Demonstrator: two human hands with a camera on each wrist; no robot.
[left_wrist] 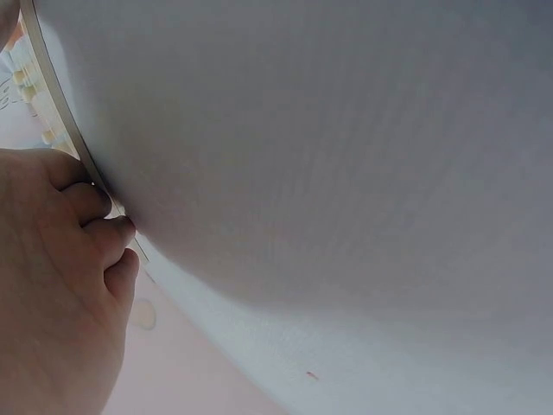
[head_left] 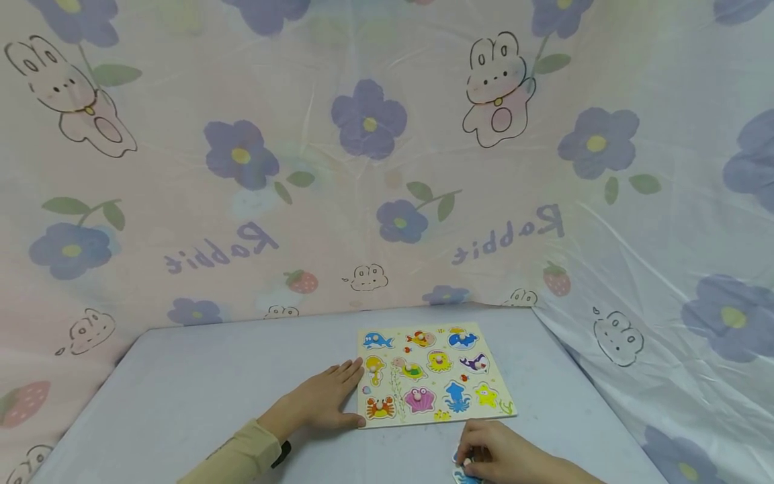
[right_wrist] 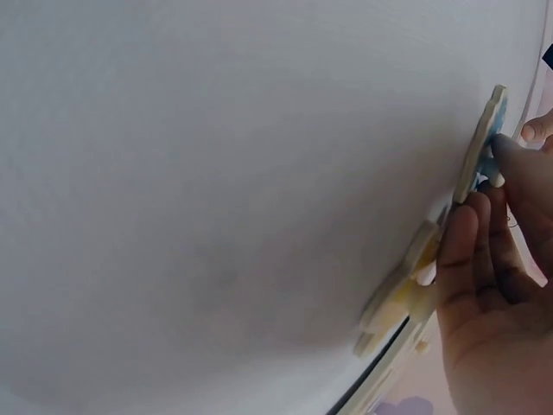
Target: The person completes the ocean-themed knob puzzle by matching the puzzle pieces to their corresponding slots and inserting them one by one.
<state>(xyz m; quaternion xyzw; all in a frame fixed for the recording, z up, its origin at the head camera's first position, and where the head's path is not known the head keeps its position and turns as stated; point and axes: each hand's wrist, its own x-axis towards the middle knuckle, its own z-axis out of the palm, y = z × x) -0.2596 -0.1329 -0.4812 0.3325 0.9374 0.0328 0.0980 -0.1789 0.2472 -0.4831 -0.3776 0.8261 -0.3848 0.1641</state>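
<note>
A wooden sea-animal puzzle board (head_left: 492, 371) lies flat on the table. My left hand (head_left: 329, 396) rests at its left edge, fingers extended and thumb by the front corner; the left wrist view shows the fingertips touching the edge. In front of the board, my right hand (head_left: 498, 452) pinches a blue knobbed puzzle piece (right_wrist: 484, 143), partly covered by the fingers. Beside those fingers is a yellowish knobbed piece (right_wrist: 393, 298), blurred. On the board, the crab (head_left: 379, 407) and shell (head_left: 419, 400) carry knobs; the squid (head_left: 457, 396) and starfish (head_left: 486, 395) show none.
The table (head_left: 242, 363) has a pale cloth cover. A curtain (head_left: 314, 222) printed with flowers and rabbits hangs behind and along the sides. More knobbed pieces, such as the whale (head_left: 377, 341) and octopus (head_left: 439, 361), sit on the board.
</note>
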